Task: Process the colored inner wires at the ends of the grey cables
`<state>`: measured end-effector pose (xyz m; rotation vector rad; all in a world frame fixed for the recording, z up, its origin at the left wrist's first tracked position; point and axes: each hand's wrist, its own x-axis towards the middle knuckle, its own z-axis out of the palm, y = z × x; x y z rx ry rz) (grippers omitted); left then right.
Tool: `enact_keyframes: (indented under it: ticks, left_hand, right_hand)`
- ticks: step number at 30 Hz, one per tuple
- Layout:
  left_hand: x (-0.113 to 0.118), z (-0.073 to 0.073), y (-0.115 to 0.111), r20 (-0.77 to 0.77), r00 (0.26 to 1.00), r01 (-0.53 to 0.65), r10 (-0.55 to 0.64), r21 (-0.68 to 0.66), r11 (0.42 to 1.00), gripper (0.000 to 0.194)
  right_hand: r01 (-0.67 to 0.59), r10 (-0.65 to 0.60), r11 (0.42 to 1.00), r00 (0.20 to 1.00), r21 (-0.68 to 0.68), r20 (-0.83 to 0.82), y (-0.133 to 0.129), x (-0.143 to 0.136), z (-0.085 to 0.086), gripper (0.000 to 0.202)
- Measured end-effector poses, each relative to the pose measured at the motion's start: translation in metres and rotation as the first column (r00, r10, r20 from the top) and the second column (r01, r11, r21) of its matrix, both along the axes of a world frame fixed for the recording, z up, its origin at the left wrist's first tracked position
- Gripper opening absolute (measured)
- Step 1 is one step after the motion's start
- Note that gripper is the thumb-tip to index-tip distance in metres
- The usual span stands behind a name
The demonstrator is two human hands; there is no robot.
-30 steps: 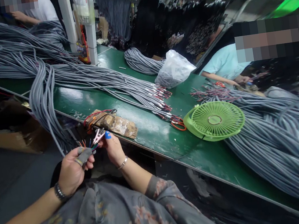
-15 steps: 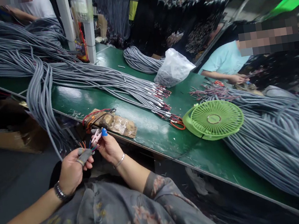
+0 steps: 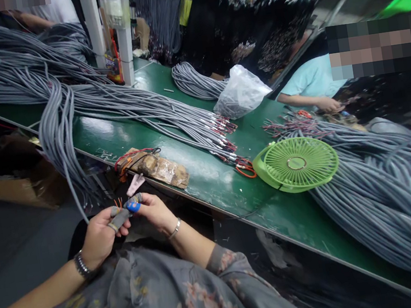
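Note:
My left hand (image 3: 104,233), with grey wrappings on its fingers, pinches a cable end whose thin orange wires (image 3: 118,203) stick up between the fingers. The fingertips of my right hand (image 3: 153,212) are pressed together at the same wires, a blue wrap on the thumb; they hide what lies between them. Just beyond my right fingers, a pale pink clip (image 3: 135,184) stands at the table's edge. Behind it, a tape-wrapped brown block (image 3: 162,169) lies on the green table (image 3: 203,195).
Grey cable bundles (image 3: 138,107) stretch across the table, with more (image 3: 380,201) at the right. A green fan (image 3: 296,164), orange-handled scissors (image 3: 245,167) and a plastic bag (image 3: 242,90) are there too. A co-worker (image 3: 310,83) sits across; a cardboard box (image 3: 11,186) is at lower left.
My right hand has moved down and in against my left fingers. The pink clip, earlier at my right fingertips, now stands apart from them. The view has shifted slightly.

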<state>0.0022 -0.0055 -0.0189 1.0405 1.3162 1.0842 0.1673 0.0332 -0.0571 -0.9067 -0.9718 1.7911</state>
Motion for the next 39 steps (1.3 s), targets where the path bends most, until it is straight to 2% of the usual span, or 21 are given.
enact_keyframes:
  ticks: [3,6,9,11,15,18,20,22,26,28,31,35,39]
  left_hand:
    - [-0.003,-0.003,0.004,0.000,0.989,0.144,-0.145,-0.069,0.987,0.019]
    - [-0.007,-0.006,0.009,0.031,0.962,0.272,-0.271,-0.176,0.946,0.016]
    - [-0.011,-0.006,0.012,0.033,0.952,0.306,-0.305,-0.182,0.934,0.018]
    - [-0.011,-0.006,0.012,0.030,0.966,0.257,-0.255,-0.149,0.955,0.021]
    - [-0.006,-0.007,0.010,0.038,0.996,0.079,-0.075,-0.115,0.990,0.029]
    - [-0.001,-0.010,0.008,0.049,0.999,0.008,-0.002,-0.106,0.994,0.033]
    - [0.001,-0.010,0.008,0.052,0.999,0.020,-0.015,-0.105,0.994,0.033]
    - [-0.002,-0.010,0.010,0.046,0.996,0.080,-0.076,-0.095,0.992,0.034]
    - [-0.013,-0.006,0.016,-0.024,0.969,0.247,-0.248,-0.043,0.968,0.032]
    - [-0.018,-0.005,0.016,-0.066,0.961,0.269,-0.269,-0.020,0.963,0.026]
    - [-0.018,-0.007,0.012,-0.052,0.987,0.152,-0.152,-0.003,0.988,0.027]
    - [-0.009,-0.009,0.005,0.078,0.995,-0.050,0.053,-0.051,0.997,0.033]
    - [-0.003,-0.007,0.004,0.161,0.974,-0.144,0.159,-0.105,0.984,0.035]
  right_hand:
    - [-0.010,-0.006,0.991,0.992,0.130,0.123,-0.002,0.003,0.007,0.038]
    - [-0.073,-0.011,0.953,0.962,0.296,0.271,-0.003,0.009,0.012,0.041]
    - [-0.080,-0.043,0.922,0.951,0.378,0.305,-0.005,0.013,0.012,0.044]
    - [-0.022,-0.072,0.938,0.964,0.347,0.256,-0.006,0.013,0.009,0.045]
    - [0.066,-0.086,0.985,0.989,0.160,0.118,-0.011,0.008,-0.005,0.048]
    - [0.150,-0.154,0.986,0.987,0.077,0.051,-0.016,0.001,-0.014,0.046]
    - [0.211,-0.215,0.975,0.976,0.074,0.042,-0.017,-0.003,-0.016,0.041]
    - [0.215,-0.220,0.972,0.974,0.094,0.055,-0.016,-0.005,-0.014,0.038]
    - [0.110,-0.129,0.981,0.986,0.163,0.108,-0.007,-0.005,-0.006,0.043]
    - [0.066,-0.092,0.981,0.986,0.184,0.137,-0.002,-0.007,-0.002,0.048]
    - [0.049,-0.078,0.983,0.984,0.175,0.161,0.003,-0.011,0.000,0.055]
    - [0.084,-0.105,0.986,0.984,0.145,0.145,-0.001,-0.013,-0.001,0.059]
    - [0.119,-0.134,0.985,0.984,0.129,0.119,-0.008,-0.011,-0.004,0.054]
